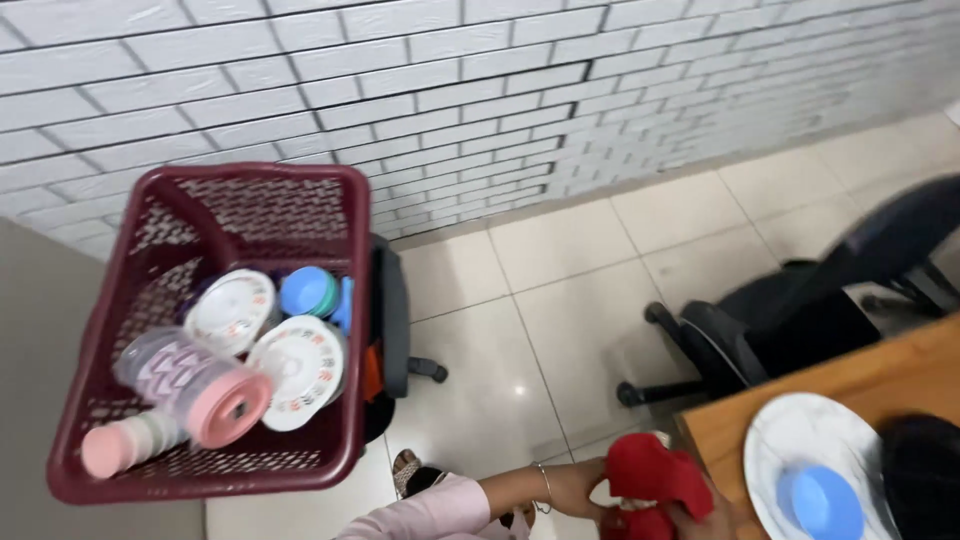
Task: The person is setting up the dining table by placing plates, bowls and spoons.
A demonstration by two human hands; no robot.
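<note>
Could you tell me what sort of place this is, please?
Probably an office or workroom corner: a black wheeled office chair on a pale tiled floor, a white brick-pattern wall, and a wooden table.

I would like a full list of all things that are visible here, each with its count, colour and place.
basket: one, dark red plastic mesh, left side, on a grey surface
white lids: two, white with a small pattern, inside the basket
clear container: one, clear with a pink lid, lying on its side in the basket
pink cup: one, pink, front left corner of the basket
blue lids: at least two, blue, back of the basket
office chairs: two, black, one on the right and one behind the basket
wooden table: one, brown, lower right
plate: one, white marbled, on the table
blue lid: one, blue, on the plate
red cloth: one, red, bottom centre
hand: one, pink sleeve and bracelet, gripping the red cloth; which hand is unclear
</note>
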